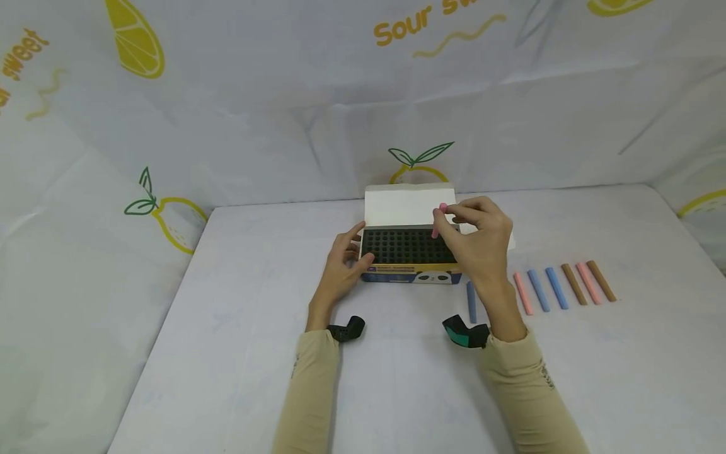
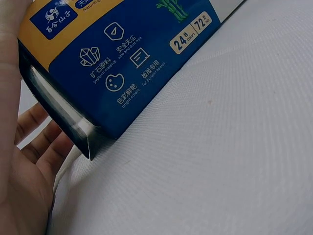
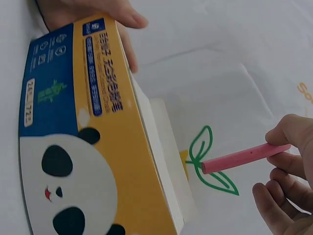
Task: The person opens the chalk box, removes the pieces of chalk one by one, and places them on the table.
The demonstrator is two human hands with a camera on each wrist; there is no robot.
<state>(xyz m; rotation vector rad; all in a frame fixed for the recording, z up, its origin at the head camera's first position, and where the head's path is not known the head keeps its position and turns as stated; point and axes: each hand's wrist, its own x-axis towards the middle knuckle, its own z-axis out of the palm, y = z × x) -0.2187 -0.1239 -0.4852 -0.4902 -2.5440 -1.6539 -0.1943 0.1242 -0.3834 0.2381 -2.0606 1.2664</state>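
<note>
An open chalk box (image 1: 411, 277), blue and yellow with a panda on its front, stands near the back of the table. Its black insert (image 1: 408, 246) is full of round holes, and the white lid (image 1: 397, 205) is folded up behind. My left hand (image 1: 342, 261) grips the box's left end, thumb at the front top corner and fingers along the side. Between thumb and fingertips, my right hand (image 1: 482, 233) pinches a pink chalk stick (image 3: 244, 157) over the right part of the insert. In the right wrist view the stick's far end points toward the box.
To the right, a spaced row of chalk sticks lies on the white table (image 1: 397, 391): a blue stick (image 1: 471, 302) near my right wrist, then pink (image 1: 523, 293), blue and brown (image 1: 601, 280) ones. A lemon-printed white cloth (image 1: 283, 145) hangs right behind the box.
</note>
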